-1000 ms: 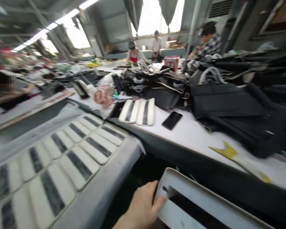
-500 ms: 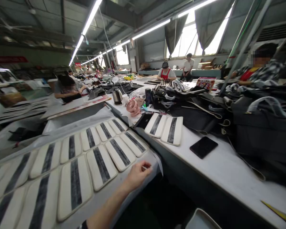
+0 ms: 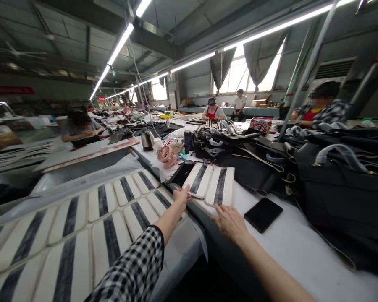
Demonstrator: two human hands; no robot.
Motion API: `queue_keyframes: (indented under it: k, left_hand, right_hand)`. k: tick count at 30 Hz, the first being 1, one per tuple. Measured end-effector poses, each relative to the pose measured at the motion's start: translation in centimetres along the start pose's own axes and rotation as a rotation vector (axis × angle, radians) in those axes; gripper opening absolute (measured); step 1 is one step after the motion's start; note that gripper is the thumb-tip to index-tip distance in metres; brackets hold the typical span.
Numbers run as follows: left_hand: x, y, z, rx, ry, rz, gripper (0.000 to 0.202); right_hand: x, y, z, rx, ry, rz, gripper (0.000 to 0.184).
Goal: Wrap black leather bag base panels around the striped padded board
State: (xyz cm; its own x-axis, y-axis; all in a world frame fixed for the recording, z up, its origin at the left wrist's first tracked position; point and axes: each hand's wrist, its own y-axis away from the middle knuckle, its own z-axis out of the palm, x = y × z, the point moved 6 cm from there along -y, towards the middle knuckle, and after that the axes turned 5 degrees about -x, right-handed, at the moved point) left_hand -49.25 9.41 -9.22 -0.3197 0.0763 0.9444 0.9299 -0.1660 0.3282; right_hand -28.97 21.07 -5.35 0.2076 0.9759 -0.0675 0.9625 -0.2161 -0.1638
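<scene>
Two cream rounded panels with dark stripes lie side by side on the right-hand table: a left panel and a right panel. My left hand reaches to the left panel's near corner, thumb and fingers closed at its edge. At the right panel's near edge is my right hand, fingers extended and touching it, thumb apart. Rows of similar striped panels cover the left-hand table, partly hidden by my checked sleeve.
A black tablet-like slab lies right of my right hand. Black bags are piled beyond it. A pink fan and a metal kettle stand farther back. A gap separates the two tables. Several people sit at work farther off.
My left hand has moved from beside the left table's panels to the near corner of a panel on the right table. My right hand has come into view there. The camera view has shifted.
</scene>
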Motion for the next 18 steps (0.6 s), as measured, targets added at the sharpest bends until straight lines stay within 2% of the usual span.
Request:
queue_keyframes:
  k: [4,9,12,15,18]
  left_hand:
    - [-0.8,-0.6,0.7,-0.028,0.018,-0.075,0.028]
    - [-0.7,-1.1,2.2,-0.072,0.151,-0.041,0.026]
    - [-1.3,-1.0,3.8,-0.146,0.248,-0.1,0.027]
    - [-2.0,-0.5,5.2,-0.209,0.312,-0.17,0.02]
    - [-1.6,-0.7,5.5,-0.208,0.397,-0.204,0.016]
  right_hand:
    - [0.9,-2.7,1.5,0.013,-0.013,0.078,0.035]
    - [1.1,-5.2,1.4,0.091,-0.024,0.079,0.034]
    - [1.7,-6.1,2.2,0.125,-0.055,0.112,0.027]
    - [2.4,-6.6,3.3,0.154,-0.087,0.161,0.023]
    - [2.8,-6.7,4.0,0.178,-0.119,0.17,0.022]
